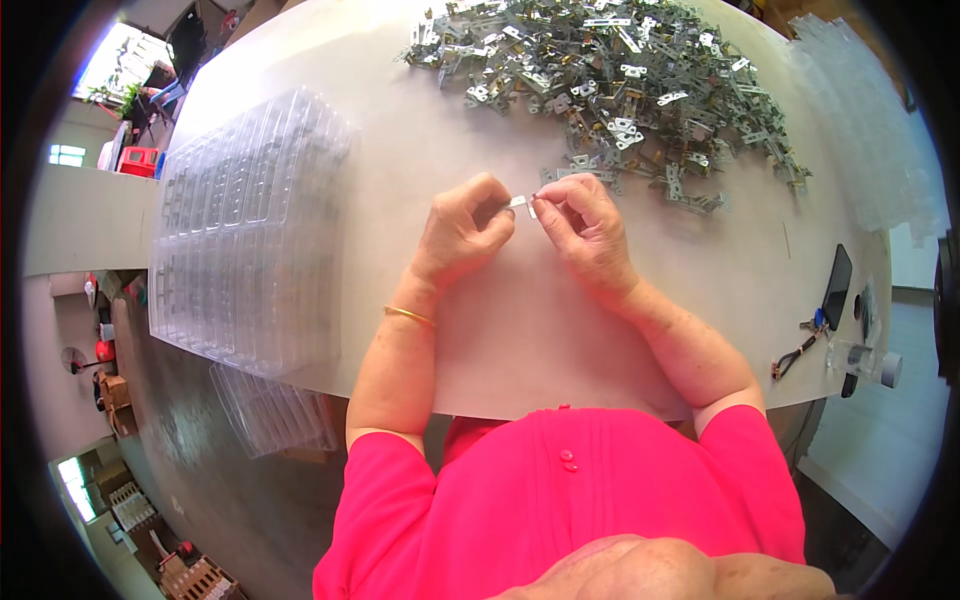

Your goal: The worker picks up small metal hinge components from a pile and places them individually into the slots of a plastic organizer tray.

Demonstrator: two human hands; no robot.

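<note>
Both hands meet above the middle of a white desk (380, 120), seen from the person's own head looking down. Left hand (462, 232) and right hand (585, 225) pinch one small metal hinge (523, 203) between their fingertips, thumbs and forefingers closed on it from either side. The hinge is held just above the desk, level, at the point where the two hands touch.

Beyond the hands, at the far side of the desk, lies a wide heap of hinges (610, 85), silver with a few brassy ones, loosely tangled. Its nearest pieces lie just beyond the right hand.

To the left, well apart from the hands, a stack of clear plastic trays (240, 230) with many small compartments sits at the desk's edge. More clear trays (870, 140) lie at the far right.

At the right edge are a dark phone (837, 285), a bunch of keys (805, 340) and a clear bottle (865, 362) on its side.

The left wrist wears a thin gold bangle (409, 316). Short pink sleeves (560, 500) fill the bottom of the view.
</note>
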